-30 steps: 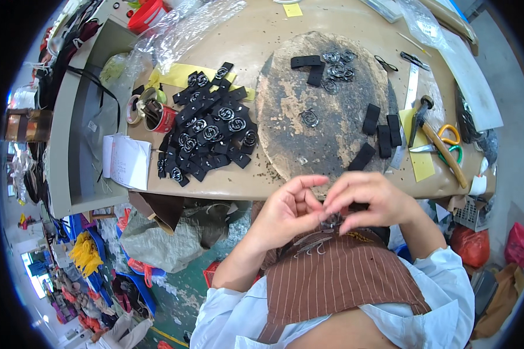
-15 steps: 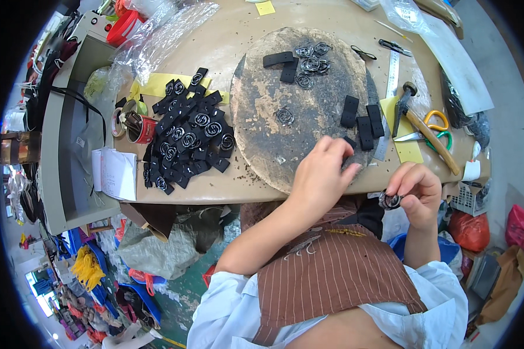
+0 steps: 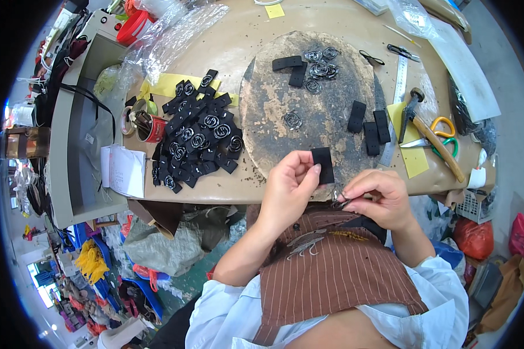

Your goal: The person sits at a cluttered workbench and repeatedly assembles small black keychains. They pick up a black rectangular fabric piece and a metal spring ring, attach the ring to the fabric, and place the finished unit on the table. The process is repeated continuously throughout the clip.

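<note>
Where left fingers (image 3: 310, 179) pinch, 1 black strap (image 3: 325, 167) protrudes rightward.

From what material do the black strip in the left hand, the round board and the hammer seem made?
Black strip: perhaps leather or coated fabric; smooth, matte surface.
Round board: possibly wood; worn face, mottled brown and grey.
Hammer: likely wooden handle, yellowish-brown; dark head looks metallic.

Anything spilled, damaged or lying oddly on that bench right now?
Yes. Small dark crumbs are scattered on the table left of the round board, like loose debris. The board's surface looks worn and patchy. The hammer lies across the scissors, an untidy overlap.
</note>
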### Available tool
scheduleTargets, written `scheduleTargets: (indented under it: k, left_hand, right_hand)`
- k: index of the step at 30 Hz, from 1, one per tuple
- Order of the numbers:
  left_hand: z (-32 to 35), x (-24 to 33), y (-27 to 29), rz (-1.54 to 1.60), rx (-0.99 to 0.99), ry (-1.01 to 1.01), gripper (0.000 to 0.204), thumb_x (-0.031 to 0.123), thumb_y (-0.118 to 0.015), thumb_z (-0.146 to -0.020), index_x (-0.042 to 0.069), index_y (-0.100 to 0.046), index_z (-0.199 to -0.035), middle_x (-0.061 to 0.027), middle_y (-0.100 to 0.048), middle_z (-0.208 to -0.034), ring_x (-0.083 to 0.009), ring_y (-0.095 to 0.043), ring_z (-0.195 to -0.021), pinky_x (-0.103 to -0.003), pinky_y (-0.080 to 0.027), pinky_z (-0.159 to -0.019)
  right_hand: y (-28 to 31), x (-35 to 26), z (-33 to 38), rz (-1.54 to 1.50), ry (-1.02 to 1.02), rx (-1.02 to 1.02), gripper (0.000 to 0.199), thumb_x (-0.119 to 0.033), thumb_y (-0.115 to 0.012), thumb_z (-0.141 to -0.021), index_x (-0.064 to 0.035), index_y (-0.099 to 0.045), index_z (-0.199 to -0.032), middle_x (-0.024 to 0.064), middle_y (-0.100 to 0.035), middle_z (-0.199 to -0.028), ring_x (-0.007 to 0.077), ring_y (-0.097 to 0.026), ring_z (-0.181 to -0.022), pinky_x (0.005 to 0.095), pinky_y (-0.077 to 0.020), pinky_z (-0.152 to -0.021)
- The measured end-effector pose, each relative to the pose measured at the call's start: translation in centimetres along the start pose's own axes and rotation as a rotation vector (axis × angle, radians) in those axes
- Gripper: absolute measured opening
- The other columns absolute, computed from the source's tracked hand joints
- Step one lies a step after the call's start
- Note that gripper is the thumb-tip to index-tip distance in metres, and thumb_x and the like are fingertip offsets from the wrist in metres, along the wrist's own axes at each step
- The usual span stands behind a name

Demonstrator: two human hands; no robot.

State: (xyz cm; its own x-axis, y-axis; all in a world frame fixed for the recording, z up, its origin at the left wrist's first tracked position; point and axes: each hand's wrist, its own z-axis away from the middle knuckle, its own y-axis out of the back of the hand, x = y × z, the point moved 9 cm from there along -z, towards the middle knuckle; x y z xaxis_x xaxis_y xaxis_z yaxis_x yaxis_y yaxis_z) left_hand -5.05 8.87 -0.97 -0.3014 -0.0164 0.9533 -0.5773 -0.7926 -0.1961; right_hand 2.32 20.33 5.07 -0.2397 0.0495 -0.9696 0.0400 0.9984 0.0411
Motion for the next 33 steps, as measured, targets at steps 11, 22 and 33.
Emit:
scheduleTargets:
  k: [11,22,33]
  left_hand:
    - [3.3,1.8,0.0,0.174,0.003,0.007,0.032,0.002,-0.048,-0.093,-0.006,-0.044,-0.123,-0.0169,-0.061,-0.11,-0.0176,-0.061,-0.098,-0.03,-0.051,-0.086]
    - [4.2,2.9,-0.3,-0.096,-0.079,-0.076,0.034,0.0,-0.051,-0.09,-0.004,-0.048,-0.124,-0.0121,-0.065,-0.104,-0.0091,-0.061,-0.091,-0.023,-0.048,-0.079]
    - [4.5,0.9,-0.6,0.213,-0.071,0.074,0.033,0.0,-0.046,-0.093,-0.003,-0.046,-0.126,-0.0094,-0.061,-0.11,-0.0109,-0.057,-0.1,-0.023,-0.046,-0.085]
  right_hand:
    - [-0.5,-0.6,-0.7,0.04,0.06,-0.009,0.019,0.006,-0.072,-0.068,-0.0023,-0.066,-0.085,0.0105,-0.066,-0.083,0.0178,-0.065,-0.073,0.026,-0.0507,-0.061]
    - [-1.2,-0.1,-0.9,-0.012,-0.012,-0.009,0.019,0.007,-0.07,-0.072,-0.0014,-0.066,-0.088,0.0099,-0.065,-0.085,0.0142,-0.064,-0.074,0.0239,-0.0511,-0.059]
    - [-1.2,-0.4,-1.3,0.167,0.014,0.108,0.017,0.001,-0.075,-0.068,-0.0026,-0.067,-0.082,0.0072,-0.062,-0.079,0.0133,-0.06,-0.07,0.0231,-0.0478,-0.061]
